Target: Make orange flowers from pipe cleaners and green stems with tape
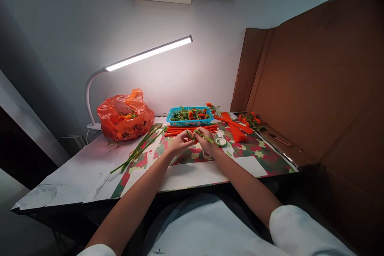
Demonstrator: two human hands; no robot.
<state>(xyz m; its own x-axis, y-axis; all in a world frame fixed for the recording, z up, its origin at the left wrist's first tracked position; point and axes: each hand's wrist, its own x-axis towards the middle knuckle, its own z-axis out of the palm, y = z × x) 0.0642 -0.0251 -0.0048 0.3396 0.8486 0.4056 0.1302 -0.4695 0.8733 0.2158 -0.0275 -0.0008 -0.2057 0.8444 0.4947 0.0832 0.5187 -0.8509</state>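
Over the middle of a camouflage-patterned sheet (256, 153), the left hand (180, 143) and right hand (207, 141) meet, their fingertips pinching slim green strips (204, 136) between them. One strip runs back along the right hand; a small orange-red bit shows at the fingers, too covered to make out. Just beside the right hand, a roll of green tape (221, 142) lies flat. Right behind the hands, a bundle of straight orange-red stems (180, 130) stretches sideways in front of a turquoise basket (189, 123), which holds orange flowers (191, 115) and greenery. To the right, fuzzy orange strips (237, 131) lie crossed, near more orange blooms (250, 120). Loose green stems (136, 152) slant to the left of the hands, before an orange plastic bag (120, 130) with flowers in its mouth. Beyond, a lit desk lamp (150, 53) arches over the table, and a cardboard panel (312, 76) stands at the right.
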